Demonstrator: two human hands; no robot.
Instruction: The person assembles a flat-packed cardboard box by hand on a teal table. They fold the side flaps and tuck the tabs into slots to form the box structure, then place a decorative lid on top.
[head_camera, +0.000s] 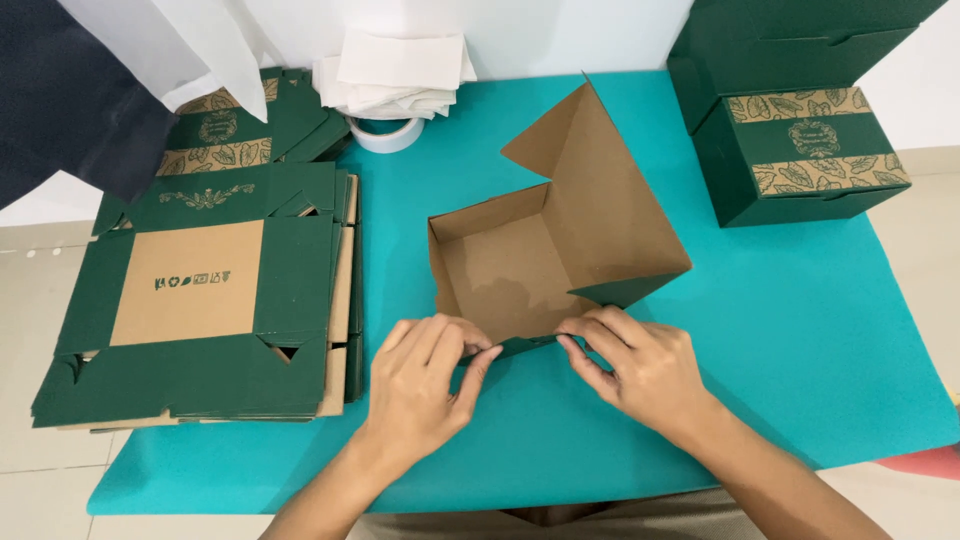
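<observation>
Pinching the near wall of a half-formed cardboard box (520, 262), both hands work at its front edge on the teal mat (800, 340). The left hand (425, 375) has thumb and fingers closed together on the folded green flap at the box's near left corner, and the right hand (635, 365) is clamped on the same flap just beside it, fingertips pressing the crease down. The box sits mid-mat, brown inside showing, with 1 large lid panel standing tilted up and to the right. To the left lies a stack of flat green box blanks (200, 300), well apart from the hands; 2 finished green boxes (800, 150) stand at the far right, and a roll of tape (385, 133) under a pile of white paper (395, 65) sits at the back. As a judgement, the risk lies in the near wall springing open if either pinch loosens, since the crease looks only partly seated; uneven pressure could also skew the fold or crumple a corner tab.
</observation>
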